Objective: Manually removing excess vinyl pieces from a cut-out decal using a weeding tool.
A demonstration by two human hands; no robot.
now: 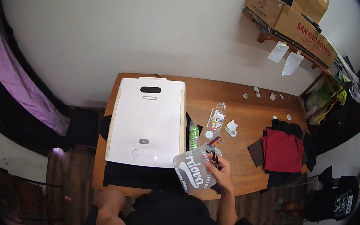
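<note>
My right hand is closed on a clear film sheet with white lettering, held up at the front edge of the table. A small dark tool, perhaps snips, shows at the same fingers. Bare skin of a limb shows at the lower left, but my left hand itself cannot be made out. Left of the film stands a large white press-like machine with a dark oval slot on top. Black cloth sticks out from under it. Behind the film lie a green-printed film piece and a colourful printed film.
The wooden table stands against a wall. White scraps are scattered near its far edge. Folded red cloth lies on dark cloth at the right. Cardboard boxes rest on a shelf above. A black printed shirt is farther right.
</note>
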